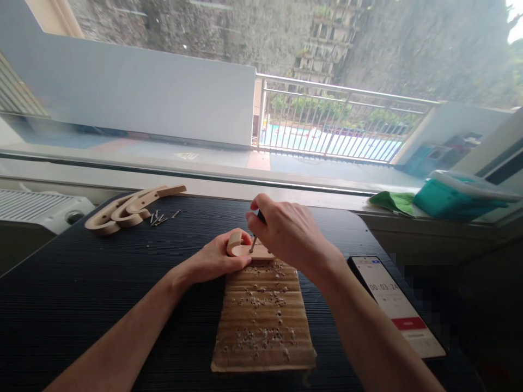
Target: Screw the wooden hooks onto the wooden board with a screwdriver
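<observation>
Probably light and stiff, with little slip to bare-looking wood; best to grasp the wooden hook point(242, 251), at the far end of the cardboard point(263, 313), by its curved end. Gripped just there by the partly curled left hand point(220, 256); met from above by a screwdriver point(254, 242), clenched in the right hand point(288, 228).

The camera, worn on the person's head, looked forward and down across the black table point(102, 294) from its six o'clock side. It was close: the left forearm point(134, 326) entered near eight o'clock, the right forearm point(368, 316) between four and five. Left hand point(220, 255) and right hand point(292, 231) lay just below centre; the wide view reached a railing point(347, 120) outdoors at two.
</observation>
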`<state>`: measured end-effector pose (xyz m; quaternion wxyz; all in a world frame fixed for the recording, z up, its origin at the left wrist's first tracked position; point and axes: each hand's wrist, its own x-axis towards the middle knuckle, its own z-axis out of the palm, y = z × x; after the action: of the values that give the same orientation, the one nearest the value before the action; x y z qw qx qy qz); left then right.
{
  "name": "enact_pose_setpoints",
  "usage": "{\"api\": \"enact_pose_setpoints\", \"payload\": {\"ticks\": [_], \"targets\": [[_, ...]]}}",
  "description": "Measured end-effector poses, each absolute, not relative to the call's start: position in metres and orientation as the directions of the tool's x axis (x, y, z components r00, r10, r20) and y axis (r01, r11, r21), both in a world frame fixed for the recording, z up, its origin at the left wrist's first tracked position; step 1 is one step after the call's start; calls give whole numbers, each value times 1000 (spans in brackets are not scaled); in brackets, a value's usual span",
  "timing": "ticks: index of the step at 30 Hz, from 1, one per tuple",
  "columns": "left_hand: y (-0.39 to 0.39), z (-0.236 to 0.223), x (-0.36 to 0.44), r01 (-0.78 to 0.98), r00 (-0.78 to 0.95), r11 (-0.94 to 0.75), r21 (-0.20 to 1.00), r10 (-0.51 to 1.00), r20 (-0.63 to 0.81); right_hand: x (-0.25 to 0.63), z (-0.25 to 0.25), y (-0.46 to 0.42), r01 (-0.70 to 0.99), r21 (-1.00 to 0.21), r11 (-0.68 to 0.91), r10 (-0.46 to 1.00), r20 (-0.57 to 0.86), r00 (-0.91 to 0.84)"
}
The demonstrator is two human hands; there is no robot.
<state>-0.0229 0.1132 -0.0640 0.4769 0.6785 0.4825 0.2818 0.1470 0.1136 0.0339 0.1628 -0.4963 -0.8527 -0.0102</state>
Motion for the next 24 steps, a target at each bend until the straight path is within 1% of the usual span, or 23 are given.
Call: {"api": "enact_pose_setpoints", "payload": {"ticks": [3, 5, 7, 11, 14, 16, 21, 24], "targets": [[113, -65, -23, 399, 358, -69, 915, 930, -86, 149, 36, 108, 724, -247, 644, 763, 273, -585], [113, -64, -23, 404, 357, -71, 912, 930, -86, 149, 36, 108, 690, -278, 668, 744, 261, -615], [113, -63, -23, 391, 374, -84, 916, 924, -75, 149, 35, 111, 744, -252, 619, 784, 248, -569], [113, -61, -23, 391, 389, -89, 916, 918, -77, 145, 31, 118, 884, -126, 450, 874, 266, -407], [113, -63, -23, 404, 365, -67, 912, 926, -94, 144, 31, 118, 912, -79, 403, 884, 291, -365], [114, -65, -23, 396, 374, -71, 916, 923, -90, 146, 33, 114, 902, -89, 422, 880, 280, -383], [114, -65, -24, 383, 396, -88, 919, 915, -77, 155, 42, 106, 785, -202, 585, 808, 229, -543], [114, -65, -24, 392, 396, -98, 915, 915, -72, 154, 41, 109, 782, -185, 596, 799, 238, -553]]}}
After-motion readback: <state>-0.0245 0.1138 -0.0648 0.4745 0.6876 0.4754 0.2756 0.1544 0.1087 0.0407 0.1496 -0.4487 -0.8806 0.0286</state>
